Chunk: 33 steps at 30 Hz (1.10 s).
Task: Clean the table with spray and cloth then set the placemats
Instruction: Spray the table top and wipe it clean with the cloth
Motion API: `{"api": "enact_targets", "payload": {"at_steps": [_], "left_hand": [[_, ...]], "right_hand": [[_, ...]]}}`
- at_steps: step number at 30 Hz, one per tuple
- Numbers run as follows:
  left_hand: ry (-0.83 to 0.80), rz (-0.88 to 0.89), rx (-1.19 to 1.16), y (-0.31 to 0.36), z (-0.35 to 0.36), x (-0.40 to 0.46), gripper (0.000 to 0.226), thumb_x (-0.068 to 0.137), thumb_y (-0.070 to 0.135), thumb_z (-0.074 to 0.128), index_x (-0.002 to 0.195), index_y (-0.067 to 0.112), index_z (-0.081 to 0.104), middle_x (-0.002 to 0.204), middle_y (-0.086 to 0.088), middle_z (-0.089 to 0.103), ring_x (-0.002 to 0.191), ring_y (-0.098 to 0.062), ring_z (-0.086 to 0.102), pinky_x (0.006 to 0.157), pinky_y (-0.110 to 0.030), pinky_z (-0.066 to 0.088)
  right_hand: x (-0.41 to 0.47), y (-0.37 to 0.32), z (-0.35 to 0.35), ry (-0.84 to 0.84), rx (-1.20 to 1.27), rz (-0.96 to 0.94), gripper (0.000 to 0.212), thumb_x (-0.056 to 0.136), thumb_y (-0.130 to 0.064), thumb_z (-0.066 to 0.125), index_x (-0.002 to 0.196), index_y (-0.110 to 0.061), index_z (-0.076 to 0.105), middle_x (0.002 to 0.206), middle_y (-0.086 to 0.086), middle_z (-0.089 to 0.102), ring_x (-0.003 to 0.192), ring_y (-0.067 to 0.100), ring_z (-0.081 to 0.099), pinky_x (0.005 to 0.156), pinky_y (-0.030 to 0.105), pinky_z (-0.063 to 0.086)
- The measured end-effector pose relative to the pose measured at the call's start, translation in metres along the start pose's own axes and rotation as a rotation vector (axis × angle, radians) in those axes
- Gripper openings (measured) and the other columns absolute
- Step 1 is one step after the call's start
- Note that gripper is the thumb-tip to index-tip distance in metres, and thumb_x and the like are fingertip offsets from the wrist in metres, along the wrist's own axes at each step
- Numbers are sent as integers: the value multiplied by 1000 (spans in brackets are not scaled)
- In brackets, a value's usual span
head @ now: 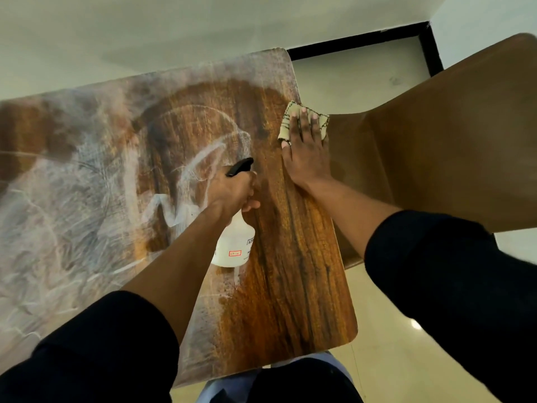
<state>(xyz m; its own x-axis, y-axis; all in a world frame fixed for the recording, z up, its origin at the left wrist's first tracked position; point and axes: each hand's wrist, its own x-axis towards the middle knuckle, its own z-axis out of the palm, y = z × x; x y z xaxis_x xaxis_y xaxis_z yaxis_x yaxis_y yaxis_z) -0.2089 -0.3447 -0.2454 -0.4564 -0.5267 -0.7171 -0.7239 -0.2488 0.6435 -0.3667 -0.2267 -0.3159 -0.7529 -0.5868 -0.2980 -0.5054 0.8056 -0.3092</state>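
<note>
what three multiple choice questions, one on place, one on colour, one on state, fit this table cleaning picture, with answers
1. Where is the cloth?
A. at the table's far right edge
B. on the floor
C. on the chair seat

2. What colour is the spray bottle's nozzle?
A. red
B. black
C. yellow

3. What is the left hand doing?
A. resting flat on the table
B. hanging idle
C. gripping the spray bottle

Answers:
1 A, the right hand presses the cloth flat near the table edge beside the chair.
2 B, the nozzle above the white body is black.
3 C, its fingers curl round the bottle's neck.
</note>
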Motion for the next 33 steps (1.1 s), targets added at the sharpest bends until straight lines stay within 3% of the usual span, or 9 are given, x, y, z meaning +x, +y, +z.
{"api": "enact_targets", "payload": {"at_steps": [4, 9, 15, 18, 20, 23, 28, 30, 33], "left_hand": [[-4, 6, 45, 6, -3, 9, 29, 95, 23, 62, 115, 4, 71, 73, -8, 71, 63, -33, 78, 42, -25, 46], [-28, -2, 121, 6, -8, 26, 38, 99, 23, 60, 130, 1, 65, 80, -11, 73, 66, -31, 79, 39, -23, 46], [33, 22, 127, 19, -12, 39, 33, 95, 19, 61, 123, 3, 69, 73, -11, 71, 62, -33, 78, 40, -25, 45], [65, 48, 118, 27, -16, 49, 41, 94, 19, 60, 134, 11, 67, 64, -8, 68, 59, -31, 77, 43, -27, 48], [81, 57, 99, 33, -19, 56, 47, 93, 18, 60, 139, 19, 67, 60, -6, 67, 58, -31, 75, 51, -34, 55], [131, 70, 25, 43, -30, 65, 55, 83, 24, 60, 137, 23, 68, 73, -10, 73, 58, -32, 75, 68, -53, 67], [126, 106, 16, 55, -45, 76, 14, 85, 29, 60, 92, 38, 68, 60, 0, 68, 57, -26, 73, 80, -62, 64], [114, 113, 55, 60, -48, 80, 18, 89, 26, 59, 93, 40, 69, 58, -2, 69, 59, -26, 74, 82, -61, 64], [72, 126, 68, 68, -49, 85, 31, 97, 17, 55, 114, 37, 71, 61, -8, 67, 63, -33, 75, 82, -62, 64]], "right_hand": [[-67, 10, 20, 79, 39, 14, 65, 110, -47, 26, 168, -21, 8, 175, 4, 5, 161, 26, -1, 128, 56, 15], [-154, 29, 46, 88, -28, 23, 67, 111, -47, 30, 168, -24, 2, 175, 0, -6, 161, 24, -9, 128, 55, 15], [-84, 26, 31, 96, -25, -69, 67, 110, -49, 30, 168, -24, 6, 176, 2, 0, 162, 25, -6, 127, 57, 16], [-17, 13, 15, 98, -24, -68, 67, 109, -49, 27, 168, -24, 8, 175, 3, 3, 162, 27, -3, 127, 58, 17], [22, 2, 4, 87, -34, -63, 68, 108, -49, 26, 168, -23, 8, 175, 4, 3, 161, 28, -2, 127, 58, 14], [54, -10, -5, 90, -19, -49, 67, 108, -47, 29, 167, -23, 10, 175, 4, 4, 161, 28, -1, 128, 57, 10], [19, -8, 11, 150, -26, -70, 63, 110, -45, 26, 167, -22, 15, 175, 5, 8, 161, 28, 0, 128, 59, 11], [-18, -9, 21, 147, -41, -117, 62, 111, -44, 25, 167, -21, 12, 175, 5, 6, 162, 26, -3, 128, 58, 8], [-61, -13, 34, 127, -62, -155, 63, 111, -43, 26, 168, -21, 10, 175, 4, 6, 162, 24, -6, 129, 55, 6]]}}
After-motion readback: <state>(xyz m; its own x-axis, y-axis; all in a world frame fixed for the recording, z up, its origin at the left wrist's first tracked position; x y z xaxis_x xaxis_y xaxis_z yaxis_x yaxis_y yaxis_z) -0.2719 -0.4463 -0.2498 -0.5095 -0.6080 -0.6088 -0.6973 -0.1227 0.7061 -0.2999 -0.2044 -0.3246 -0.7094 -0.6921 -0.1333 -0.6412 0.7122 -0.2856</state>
